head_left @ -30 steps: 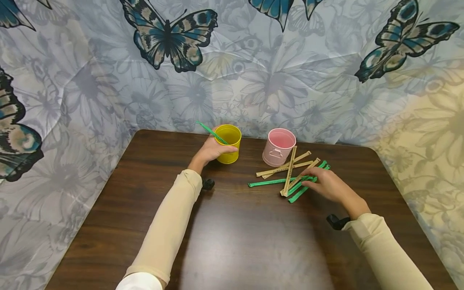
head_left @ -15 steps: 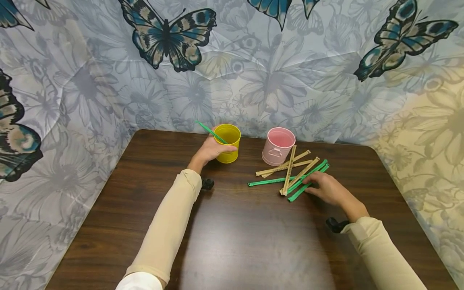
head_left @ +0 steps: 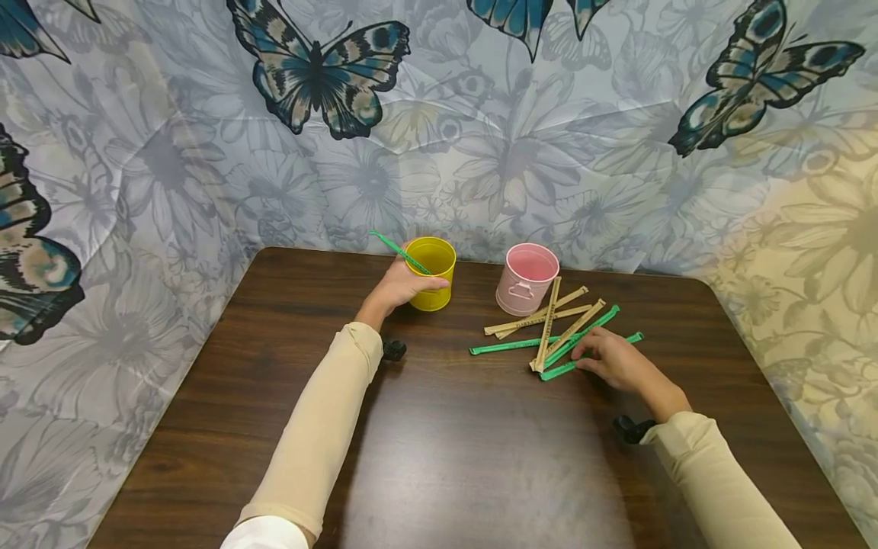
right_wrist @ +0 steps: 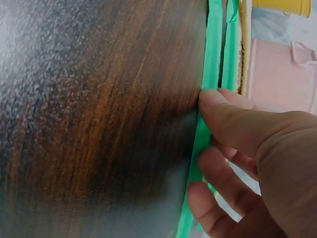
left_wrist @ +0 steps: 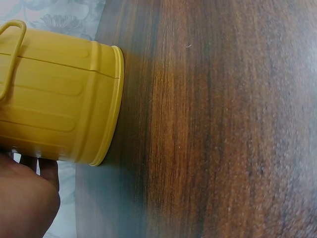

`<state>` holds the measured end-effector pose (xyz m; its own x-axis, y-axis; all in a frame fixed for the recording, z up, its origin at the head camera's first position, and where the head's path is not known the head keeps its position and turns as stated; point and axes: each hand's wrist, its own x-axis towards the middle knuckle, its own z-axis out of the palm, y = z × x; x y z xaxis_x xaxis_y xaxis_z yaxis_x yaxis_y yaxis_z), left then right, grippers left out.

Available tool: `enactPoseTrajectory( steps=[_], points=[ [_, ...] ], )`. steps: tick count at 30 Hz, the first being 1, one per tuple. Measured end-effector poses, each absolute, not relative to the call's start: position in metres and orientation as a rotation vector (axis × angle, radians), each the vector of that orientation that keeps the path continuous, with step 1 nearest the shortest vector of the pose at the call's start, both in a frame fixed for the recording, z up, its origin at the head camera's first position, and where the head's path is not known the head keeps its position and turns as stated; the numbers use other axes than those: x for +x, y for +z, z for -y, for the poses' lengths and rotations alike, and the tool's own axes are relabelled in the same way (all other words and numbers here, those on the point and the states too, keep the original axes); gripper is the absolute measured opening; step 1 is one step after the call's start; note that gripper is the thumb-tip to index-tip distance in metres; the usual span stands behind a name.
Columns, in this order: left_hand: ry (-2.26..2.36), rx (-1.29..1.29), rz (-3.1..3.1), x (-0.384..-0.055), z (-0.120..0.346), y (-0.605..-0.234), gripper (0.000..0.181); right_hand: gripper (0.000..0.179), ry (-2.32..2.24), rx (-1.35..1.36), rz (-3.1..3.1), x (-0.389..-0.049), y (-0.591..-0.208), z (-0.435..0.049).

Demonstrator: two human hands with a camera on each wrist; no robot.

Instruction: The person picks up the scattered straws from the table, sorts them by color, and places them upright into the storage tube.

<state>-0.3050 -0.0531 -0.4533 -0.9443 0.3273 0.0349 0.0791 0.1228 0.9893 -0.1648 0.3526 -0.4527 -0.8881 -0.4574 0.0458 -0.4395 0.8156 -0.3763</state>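
Observation:
My left hand (head_left: 403, 285) grips a small yellow metal bucket (head_left: 434, 296) near the back of the table, thumb across its front. One green stick packet (head_left: 401, 253) leans in that bucket, its end sticking out over the rim. In the left wrist view the bucket (left_wrist: 54, 94) stands upright on the wood. My right hand (head_left: 617, 364) pinches another green stick packet (right_wrist: 213, 49) between thumb and fingers, at the near side of a loose pile. A second green packet (head_left: 583, 335) lies just beyond it, and a third (head_left: 504, 347) points left.
Several tan stick packets (head_left: 546, 324) lie crossed over one another in the pile. Just behind them stands a pink bucket (head_left: 517, 286) with a small handle. A cloth printed with butterflies (head_left: 439, 152) hangs behind the brown wooden table (head_left: 466, 457).
The right hand has drawn one green packet apart from its neighbour, turning it so the far end swings right and nearer. The left hand and yellow bucket have stayed put.

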Motion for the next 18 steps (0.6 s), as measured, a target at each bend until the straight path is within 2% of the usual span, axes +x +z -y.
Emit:
enactPoseTrajectory(
  steps=[7, 18],
  points=[
    [1.92, 0.385, -2.193, -0.303, 0.053, -0.452, 0.091, 0.013, -0.589, -0.827, -2.989, -0.164, -0.456, -0.353],
    [1.921, 0.381, -2.195, -0.305, 0.053, -0.455, 0.091, 0.009, -0.614, -0.699, -2.99, -0.165, -0.431, -0.344]
  ],
)
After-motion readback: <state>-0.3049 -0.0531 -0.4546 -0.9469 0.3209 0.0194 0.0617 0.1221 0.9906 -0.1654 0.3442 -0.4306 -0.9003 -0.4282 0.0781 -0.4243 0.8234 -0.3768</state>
